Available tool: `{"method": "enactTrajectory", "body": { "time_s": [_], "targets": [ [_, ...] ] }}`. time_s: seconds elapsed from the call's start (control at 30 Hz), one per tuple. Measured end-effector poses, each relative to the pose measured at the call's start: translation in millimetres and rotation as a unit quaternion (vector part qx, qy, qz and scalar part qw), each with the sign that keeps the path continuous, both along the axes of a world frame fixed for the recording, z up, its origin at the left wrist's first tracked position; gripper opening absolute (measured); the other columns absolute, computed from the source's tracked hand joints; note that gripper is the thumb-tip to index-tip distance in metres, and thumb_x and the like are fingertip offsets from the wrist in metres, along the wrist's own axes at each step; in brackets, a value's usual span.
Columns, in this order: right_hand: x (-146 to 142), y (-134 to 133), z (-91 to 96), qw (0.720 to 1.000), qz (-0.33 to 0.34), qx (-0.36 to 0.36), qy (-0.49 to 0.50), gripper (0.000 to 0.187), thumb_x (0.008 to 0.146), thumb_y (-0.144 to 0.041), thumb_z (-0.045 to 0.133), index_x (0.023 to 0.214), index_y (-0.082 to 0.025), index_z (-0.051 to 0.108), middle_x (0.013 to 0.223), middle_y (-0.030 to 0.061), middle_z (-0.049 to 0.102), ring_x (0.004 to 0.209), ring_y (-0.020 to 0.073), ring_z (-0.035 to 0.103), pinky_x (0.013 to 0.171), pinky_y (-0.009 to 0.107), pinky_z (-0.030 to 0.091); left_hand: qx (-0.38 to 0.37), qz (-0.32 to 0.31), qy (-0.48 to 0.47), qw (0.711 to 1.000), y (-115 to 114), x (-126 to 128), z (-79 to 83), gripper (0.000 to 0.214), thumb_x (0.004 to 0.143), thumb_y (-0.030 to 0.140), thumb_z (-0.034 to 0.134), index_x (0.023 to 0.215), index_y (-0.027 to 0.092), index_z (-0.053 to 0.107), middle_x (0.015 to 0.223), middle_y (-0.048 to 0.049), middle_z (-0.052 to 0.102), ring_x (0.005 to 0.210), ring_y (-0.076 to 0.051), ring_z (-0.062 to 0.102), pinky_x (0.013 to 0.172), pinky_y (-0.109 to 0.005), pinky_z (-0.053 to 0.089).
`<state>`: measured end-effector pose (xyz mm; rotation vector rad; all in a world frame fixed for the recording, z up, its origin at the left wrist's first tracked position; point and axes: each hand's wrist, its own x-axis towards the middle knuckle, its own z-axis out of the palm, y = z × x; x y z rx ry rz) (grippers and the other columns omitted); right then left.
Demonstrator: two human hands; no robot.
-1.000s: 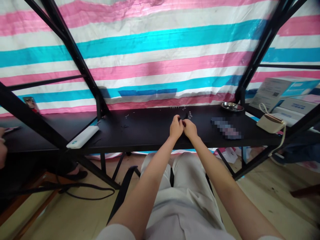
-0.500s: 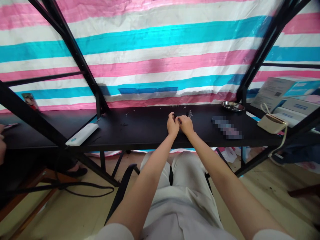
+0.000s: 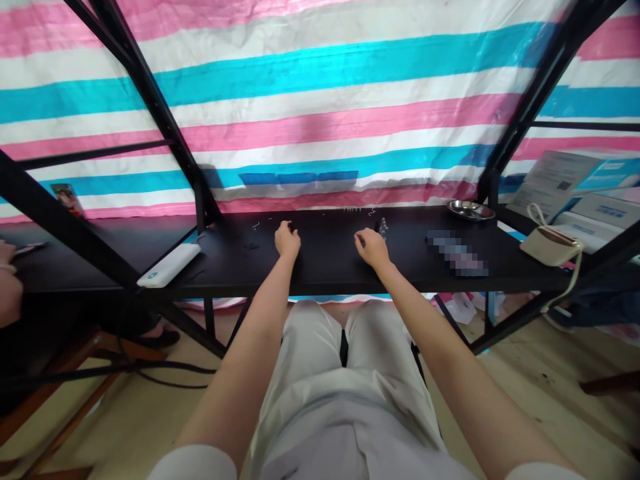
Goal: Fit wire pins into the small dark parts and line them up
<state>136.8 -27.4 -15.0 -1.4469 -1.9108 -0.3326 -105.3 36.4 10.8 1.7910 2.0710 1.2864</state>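
Note:
My left hand (image 3: 287, 240) is over the black table (image 3: 325, 270), left of the middle. Its fingers are curled in, and a dark bit shows at the fingertips, too small to name. My right hand (image 3: 372, 247) is some way to the right, thumb and fingers pinched together; whatever they hold is hidden. Just behind the right hand lies a little cluster of grey pieces (image 3: 383, 229). Thin dark scraps (image 3: 251, 247) lie to the left of my left hand. A row of small pale pieces (image 3: 353, 210) runs along the table's back edge.
On the left of the table is a white power bank (image 3: 170, 265). To the right are a shiny metal dish (image 3: 470, 211), a blurred-out flat object (image 3: 457, 253) and a beige pouch (image 3: 549, 245). Black frame posts (image 3: 200, 193) flank the table. Another person's hand (image 3: 9, 280) is at far left.
My hands were together over the middle of the table and have come apart. The left has moved leftward; the right has stayed near its place. The view has shifted slightly.

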Motion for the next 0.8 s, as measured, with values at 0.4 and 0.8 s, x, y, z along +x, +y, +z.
{"method": "enactTrajectory", "body": {
  "time_s": [0.4, 0.8],
  "targets": [
    [1.2, 1.9, 1.0, 1.0, 0.006, 0.022, 0.008, 0.03, 0.091, -0.026, 0.031, 0.091, -0.015, 0.059, 0.084, 0.0083, 0.059, 0.082, 0.0177, 0.051, 0.077, 0.028, 0.035, -0.058, 0.075, -0.03, 0.995, 18.1, -49.1, -18.0, 0.015, 0.071, 0.02, 0.067, 0.067, 0.013, 0.055, 0.079, -0.0115, 0.063, 0.09, -0.024, 0.053, 0.082, -0.041, 0.041],
    [11.2, -2.8, 15.6, 0.995, -0.018, 0.086, 0.054, 0.032, 0.091, -0.028, 0.029, 0.102, -0.015, 0.056, 0.095, 0.0108, 0.059, 0.093, 0.0195, 0.051, 0.083, 0.032, 0.034, 0.051, 0.124, 0.059, 0.989, -10.3, -30.3, -1.7, 0.049, 0.077, 0.034, 0.057, 0.12, 0.016, 0.042, 0.122, -0.0124, 0.05, 0.113, -0.027, 0.045, 0.093, -0.04, 0.036]
  ]
}}
